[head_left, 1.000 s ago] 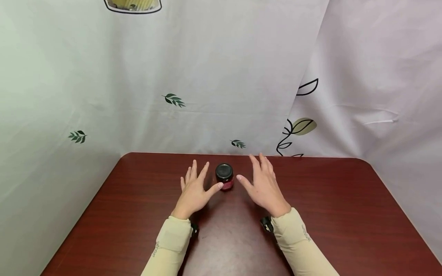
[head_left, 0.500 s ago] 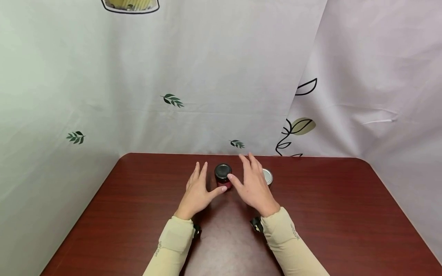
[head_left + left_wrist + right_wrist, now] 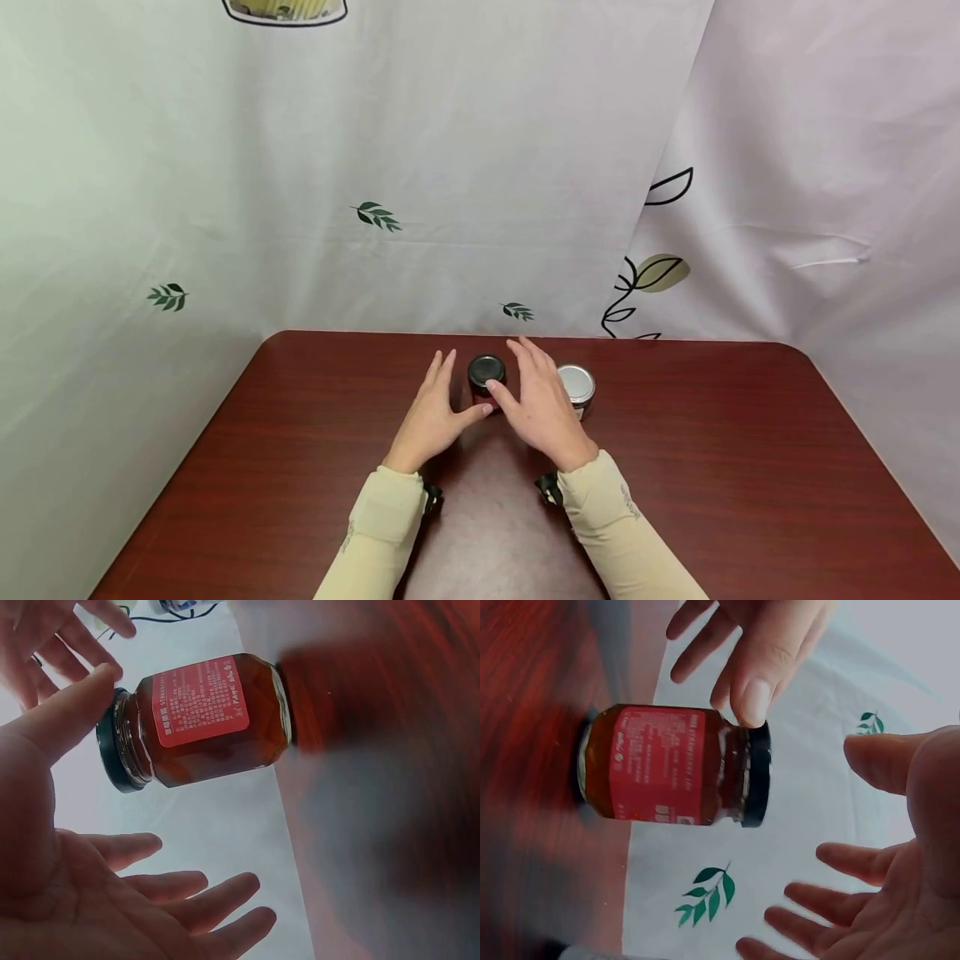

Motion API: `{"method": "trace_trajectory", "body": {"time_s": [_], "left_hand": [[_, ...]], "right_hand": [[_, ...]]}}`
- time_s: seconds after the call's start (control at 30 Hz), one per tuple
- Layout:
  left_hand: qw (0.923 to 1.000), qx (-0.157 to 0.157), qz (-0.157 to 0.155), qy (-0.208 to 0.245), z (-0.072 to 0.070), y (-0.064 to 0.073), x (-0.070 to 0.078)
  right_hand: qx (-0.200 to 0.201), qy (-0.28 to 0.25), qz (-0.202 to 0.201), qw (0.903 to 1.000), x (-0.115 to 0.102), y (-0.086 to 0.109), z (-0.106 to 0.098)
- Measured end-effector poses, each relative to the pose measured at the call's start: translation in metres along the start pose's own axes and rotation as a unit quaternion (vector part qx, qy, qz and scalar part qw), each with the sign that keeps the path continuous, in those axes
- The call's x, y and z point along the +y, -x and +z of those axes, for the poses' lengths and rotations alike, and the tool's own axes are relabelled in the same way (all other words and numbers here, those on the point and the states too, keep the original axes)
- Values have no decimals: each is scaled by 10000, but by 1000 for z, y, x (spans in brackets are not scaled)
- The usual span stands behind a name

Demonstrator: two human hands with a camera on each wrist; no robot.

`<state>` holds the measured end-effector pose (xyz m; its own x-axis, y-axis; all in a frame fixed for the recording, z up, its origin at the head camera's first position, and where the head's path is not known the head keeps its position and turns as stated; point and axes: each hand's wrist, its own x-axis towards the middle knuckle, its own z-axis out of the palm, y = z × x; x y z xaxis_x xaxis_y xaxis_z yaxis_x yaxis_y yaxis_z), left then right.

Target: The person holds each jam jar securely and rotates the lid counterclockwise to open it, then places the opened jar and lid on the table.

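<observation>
A glass jar (image 3: 487,372) with a black lid and a red label stands upright near the table's far edge. My left hand (image 3: 430,421) is at its left, fingers extended and spread from the thumb. My right hand (image 3: 542,408) is at its right in a similar pose, its thumb overlapping the jar's front in the head view. In the left wrist view the jar (image 3: 199,720) has reddish-brown contents, and gaps show between it and the left hand's long fingers (image 3: 217,900). The right fingers (image 3: 840,900) are also apart from it. Whether either thumb touches the lid is unclear.
A second jar (image 3: 576,383) with a silver lid stands just right of my right hand, partly hidden by it. The dark red wooden table (image 3: 712,450) ends at a white cloth backdrop (image 3: 465,167) with leaf prints.
My right hand has moved left toward the black-lidded jar, uncovering the silver-lidded jar behind it. My left hand has shifted slightly right, its fingers drawn closer together. The black-lidded jar stays in place.
</observation>
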<state>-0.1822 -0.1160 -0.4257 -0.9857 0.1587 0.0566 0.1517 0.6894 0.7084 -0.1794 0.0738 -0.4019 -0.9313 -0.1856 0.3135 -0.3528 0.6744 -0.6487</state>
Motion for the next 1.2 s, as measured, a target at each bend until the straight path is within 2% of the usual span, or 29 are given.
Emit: {"method": "trace_trajectory", "body": {"time_s": [0.2,0.43,0.73,1.0,1.2], "left_hand": [[9999,-5,-60,98,2,-4,3],[9999,36,119,84,5,-8,2],[9999,35,-10,123,10,-14,2],[9996,46,222,143,15,-18,0],[9996,5,272,97,18,-20,0]], "right_hand": [[-14,-77,-92,9999,0,-1,6],[-56,-21,-152,9999,-1,-2,11],[24,108,-411,9991,2,0,17],[29,63,-463,9989,5,0,17],[-64,58,-432,9990,6,0,18]]}}
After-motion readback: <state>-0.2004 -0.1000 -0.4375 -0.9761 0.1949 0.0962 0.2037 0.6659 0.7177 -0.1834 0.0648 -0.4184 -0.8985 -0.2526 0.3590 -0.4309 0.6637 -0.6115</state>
